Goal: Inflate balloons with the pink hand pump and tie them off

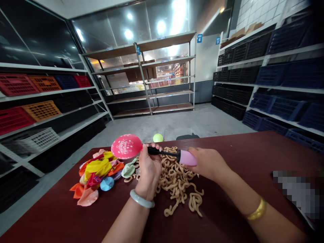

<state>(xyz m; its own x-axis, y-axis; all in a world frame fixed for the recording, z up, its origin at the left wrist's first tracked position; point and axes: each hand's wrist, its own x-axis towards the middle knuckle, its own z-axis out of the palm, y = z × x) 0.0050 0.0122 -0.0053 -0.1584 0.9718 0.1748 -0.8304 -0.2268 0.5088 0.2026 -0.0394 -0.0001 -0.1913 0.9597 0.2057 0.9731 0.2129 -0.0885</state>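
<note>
A red balloon [126,146] with white print, partly inflated, sits on the black nozzle end of a hand balloon pump [169,154]. My left hand [150,163] is closed around that end, at the balloon's neck. My right hand [207,163] grips the pump's pink body [187,158], with a black rod showing between the two hands. Below the pump lies a heap of tan, curly string-like pieces [177,182]. To the left is a pile of limp, colourful balloons [98,168], with a pale green one [128,168] at its right side.
The dark red table [227,216] spans the front. A blurred-out flat object [298,192] lies at its right. Beyond the far edge, a yellow-green balloon [158,137] shows. Shelves with crates [42,110] line the left, and more crates [288,108] the right.
</note>
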